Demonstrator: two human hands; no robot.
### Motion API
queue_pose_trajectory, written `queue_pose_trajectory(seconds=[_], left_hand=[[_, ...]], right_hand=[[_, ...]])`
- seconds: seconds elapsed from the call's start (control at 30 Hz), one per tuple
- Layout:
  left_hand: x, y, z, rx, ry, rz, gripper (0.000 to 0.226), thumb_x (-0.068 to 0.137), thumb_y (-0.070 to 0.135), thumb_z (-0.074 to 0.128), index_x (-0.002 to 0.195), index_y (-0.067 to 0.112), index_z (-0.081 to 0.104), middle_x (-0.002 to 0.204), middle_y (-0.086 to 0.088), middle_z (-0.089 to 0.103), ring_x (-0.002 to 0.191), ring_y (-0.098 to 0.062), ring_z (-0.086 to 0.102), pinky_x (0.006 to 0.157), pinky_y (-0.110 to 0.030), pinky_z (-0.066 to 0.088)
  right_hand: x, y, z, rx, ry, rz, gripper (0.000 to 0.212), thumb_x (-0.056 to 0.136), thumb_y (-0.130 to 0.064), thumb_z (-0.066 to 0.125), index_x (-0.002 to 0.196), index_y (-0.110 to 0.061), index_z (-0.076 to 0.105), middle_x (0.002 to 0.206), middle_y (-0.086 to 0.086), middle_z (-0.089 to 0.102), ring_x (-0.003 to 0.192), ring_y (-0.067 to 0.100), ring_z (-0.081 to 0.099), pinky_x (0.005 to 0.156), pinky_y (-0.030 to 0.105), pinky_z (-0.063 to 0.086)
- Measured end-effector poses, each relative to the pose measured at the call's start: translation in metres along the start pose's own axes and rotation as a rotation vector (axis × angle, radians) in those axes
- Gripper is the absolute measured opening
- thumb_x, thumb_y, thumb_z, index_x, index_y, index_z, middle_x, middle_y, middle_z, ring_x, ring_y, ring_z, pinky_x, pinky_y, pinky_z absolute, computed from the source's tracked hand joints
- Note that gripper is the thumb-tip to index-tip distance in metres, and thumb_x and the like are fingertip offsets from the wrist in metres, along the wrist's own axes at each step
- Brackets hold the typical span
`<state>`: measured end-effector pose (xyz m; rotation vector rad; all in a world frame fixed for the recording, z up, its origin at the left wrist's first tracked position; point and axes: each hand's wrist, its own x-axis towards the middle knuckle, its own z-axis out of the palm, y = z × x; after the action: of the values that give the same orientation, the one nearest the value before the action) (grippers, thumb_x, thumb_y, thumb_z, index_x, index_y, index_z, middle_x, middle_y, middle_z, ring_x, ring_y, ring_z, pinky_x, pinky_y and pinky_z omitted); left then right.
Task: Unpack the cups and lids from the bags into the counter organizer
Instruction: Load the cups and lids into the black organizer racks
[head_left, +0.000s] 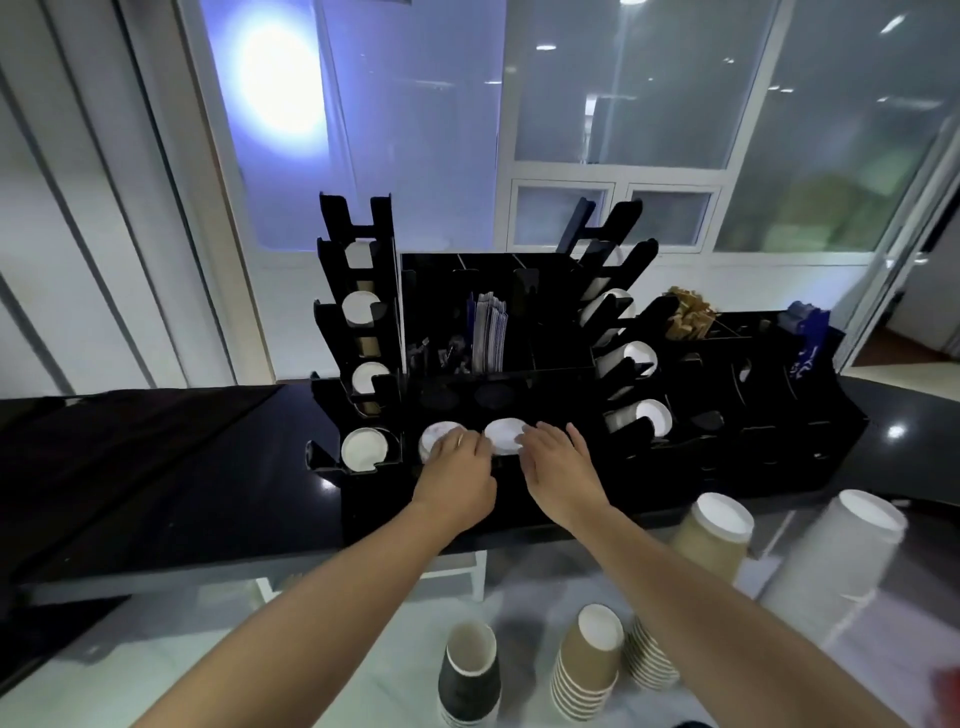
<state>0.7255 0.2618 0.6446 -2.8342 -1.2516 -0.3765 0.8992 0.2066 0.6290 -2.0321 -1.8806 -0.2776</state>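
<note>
A black counter organizer (545, 499) stands on the dark counter. Two stacks of white lids sit in its front round slots: the left lid stack (436, 434) and the right lid stack (503, 434). My left hand (460, 467) rests over the left lid stack with fingers curled on it. My right hand (558, 462) lies flat, fingers spread, its fingertips touching the right lid stack. White cup rims show in the left tower (363, 447) and the right tower (652, 415).
On the white surface below stand a dark cup stack (470, 675), a brown cup stack (589, 665), a bagged brown stack (714, 540) and a bagged white stack (841, 561). Straws and stirrers fill the organizer's middle bins (488, 332). Glass panels stand behind.
</note>
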Motion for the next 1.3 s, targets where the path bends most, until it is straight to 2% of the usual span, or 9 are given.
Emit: queue_pose_trajectory(seconds=[0.1,0.2,0.43,0.67,0.8,0.87,0.97,1.07,1.3], left_hand=[[-0.029,0.018,0.002,-0.028,0.214,0.118,0.025,0.098,0.028,0.047,0.101,0.009,0.063,0.099,-0.007,0.064,0.099,-0.026,0.058,0.082,-0.037,0.048],[-0.055,0.04,0.006,-0.002,0.23,0.193,0.036,0.101,0.032,0.043,0.08,0.011,0.063,0.078,-0.006,0.065,0.078,-0.028,0.061,0.071,-0.04,0.046],[-0.097,0.095,0.024,-0.09,0.004,0.159,0.041,0.1,0.035,0.037,0.084,0.011,0.066,0.095,-0.008,0.07,0.09,-0.03,0.063,0.076,-0.037,0.048],[-0.142,0.135,0.057,-0.047,-0.212,0.171,0.034,0.094,0.033,0.04,0.07,0.01,0.049,0.073,-0.008,0.055,0.073,-0.03,0.057,0.064,-0.035,0.041],[-0.177,0.148,0.086,-0.096,-0.3,0.138,0.034,0.095,0.034,0.04,0.077,0.01,0.056,0.084,-0.01,0.063,0.078,-0.03,0.06,0.066,-0.039,0.05],[-0.197,0.15,0.102,-0.127,-0.338,0.128,0.033,0.097,0.037,0.038,0.085,0.013,0.058,0.092,-0.007,0.065,0.084,-0.03,0.062,0.069,-0.04,0.051],[-0.225,0.148,0.12,-0.114,-0.396,0.143,0.03,0.098,0.035,0.036,0.098,0.016,0.059,0.101,-0.006,0.065,0.092,-0.03,0.061,0.075,-0.039,0.05],[-0.243,0.141,0.133,-0.113,-0.434,0.127,0.032,0.097,0.03,0.037,0.112,0.017,0.062,0.109,-0.006,0.065,0.098,-0.03,0.062,0.079,-0.039,0.05],[-0.255,0.125,0.147,-0.16,-0.451,0.105,0.034,0.097,0.027,0.04,0.119,0.018,0.065,0.113,-0.005,0.065,0.1,-0.027,0.061,0.084,-0.037,0.051]], right_hand=[[-0.029,0.005,-0.01,0.02,0.165,-0.034,0.024,0.103,-0.029,0.043,0.106,-0.022,0.066,0.109,-0.01,0.067,0.115,0.012,0.058,0.116,0.036,0.028],[-0.064,0.016,-0.017,0.08,0.256,-0.058,0.018,0.097,-0.023,0.054,0.101,-0.018,0.07,0.101,-0.008,0.071,0.105,0.015,0.063,0.103,0.035,0.041],[-0.158,0.038,-0.025,0.184,0.228,-0.002,0.017,0.094,-0.023,0.053,0.098,-0.015,0.068,0.099,-0.003,0.071,0.094,0.02,0.064,0.084,0.039,0.051],[-0.259,0.059,-0.006,0.242,0.119,0.07,0.009,0.09,-0.022,0.06,0.096,-0.018,0.067,0.095,-0.004,0.068,0.085,0.018,0.064,0.076,0.027,0.046],[-0.304,0.058,0.029,0.297,-0.112,0.185,0.038,0.092,-0.039,0.056,0.122,-0.017,0.065,0.123,0.002,0.065,0.105,0.025,0.064,0.085,0.034,0.051],[-0.323,0.055,0.054,0.237,-0.391,0.253,0.062,0.091,-0.051,0.056,0.145,-0.023,0.045,0.154,0.006,0.04,0.132,0.03,0.049,0.101,0.04,0.046],[-0.349,0.051,0.086,0.19,-0.698,0.294,0.081,0.089,-0.058,0.057,0.156,-0.033,0.017,0.167,0.006,0.0,0.15,0.035,0.019,0.114,0.045,0.035],[-0.363,0.045,0.107,0.186,-0.691,0.318,0.084,0.09,-0.052,0.061,0.156,-0.033,0.014,0.166,0.01,-0.004,0.149,0.038,0.02,0.116,0.044,0.033],[-0.372,0.028,0.118,0.138,-0.496,0.337,0.072,0.084,-0.04,0.071,0.148,-0.026,0.041,0.15,0.019,0.034,0.13,0.044,0.041,0.106,0.052,0.041]])
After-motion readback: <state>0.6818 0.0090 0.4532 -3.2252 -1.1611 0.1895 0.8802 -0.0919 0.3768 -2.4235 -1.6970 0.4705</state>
